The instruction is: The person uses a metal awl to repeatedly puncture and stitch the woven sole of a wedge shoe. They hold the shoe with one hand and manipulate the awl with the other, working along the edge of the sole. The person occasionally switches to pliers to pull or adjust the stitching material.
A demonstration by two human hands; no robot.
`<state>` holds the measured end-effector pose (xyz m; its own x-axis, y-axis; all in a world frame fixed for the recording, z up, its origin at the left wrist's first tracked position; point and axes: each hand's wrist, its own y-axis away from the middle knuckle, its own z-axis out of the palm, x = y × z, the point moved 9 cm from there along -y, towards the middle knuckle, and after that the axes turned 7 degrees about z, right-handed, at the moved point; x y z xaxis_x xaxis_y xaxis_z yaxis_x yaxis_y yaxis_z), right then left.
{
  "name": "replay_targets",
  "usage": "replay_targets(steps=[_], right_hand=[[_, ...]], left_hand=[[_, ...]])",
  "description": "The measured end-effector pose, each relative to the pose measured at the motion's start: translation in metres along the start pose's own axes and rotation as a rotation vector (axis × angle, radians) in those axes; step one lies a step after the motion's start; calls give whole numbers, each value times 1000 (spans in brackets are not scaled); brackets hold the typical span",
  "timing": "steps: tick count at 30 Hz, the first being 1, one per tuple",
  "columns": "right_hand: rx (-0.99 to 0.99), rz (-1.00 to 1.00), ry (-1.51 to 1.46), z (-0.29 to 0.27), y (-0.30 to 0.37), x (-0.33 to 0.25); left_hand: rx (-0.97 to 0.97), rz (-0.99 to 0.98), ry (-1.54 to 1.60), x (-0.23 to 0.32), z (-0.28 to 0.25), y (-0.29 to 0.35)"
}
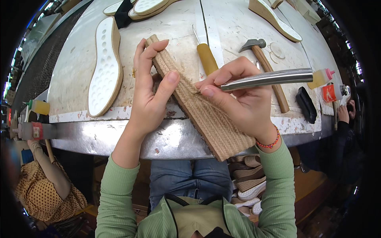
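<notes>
A woven jute sole (202, 107) is held tilted across the near edge of the worktop (71, 91), its upper end pointing toward eleven o'clock and its lower end overhanging the edge toward five o'clock. The left hand (149, 85) is wrapped around the sole's upper part, fingers over the far tip and thumb pressed on the braided face, so this grip is clenched on the sole. The right hand (242, 99) is closed on a metal tool (270, 78), a smooth steel shaft extending toward three o'clock, with its tip set against the braid near the sole's middle.

At nine o'clock from the left hand a white rubber sole (104, 67) is laid flat on the worktop. At twelve o'clock from the right hand an awl with a yellow handle (206, 57) is seen, and just beside it a hammer (264, 63) with a wooden handle. At three o'clock, near the worktop's edge, a small yellow bottle (319, 77) with a pink cap is lying.
</notes>
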<state>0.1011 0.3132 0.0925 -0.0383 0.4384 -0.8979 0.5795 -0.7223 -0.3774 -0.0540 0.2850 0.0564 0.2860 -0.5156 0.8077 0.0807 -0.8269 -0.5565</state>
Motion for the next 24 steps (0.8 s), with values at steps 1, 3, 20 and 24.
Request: replay_targets(steps=[1, 3, 20, 24], right_hand=[[9, 13, -21, 0, 0, 2], [26, 39, -62, 0, -1, 5], [83, 315, -570, -3, 1, 45], [76, 310, -597, -1, 0, 48]], left_hand=[[-7, -7, 20, 0, 0, 0], [-21, -39, 71, -2, 0, 1], [-16, -18, -70, -2, 2, 4], [-15, -35, -45, -3, 2, 4]])
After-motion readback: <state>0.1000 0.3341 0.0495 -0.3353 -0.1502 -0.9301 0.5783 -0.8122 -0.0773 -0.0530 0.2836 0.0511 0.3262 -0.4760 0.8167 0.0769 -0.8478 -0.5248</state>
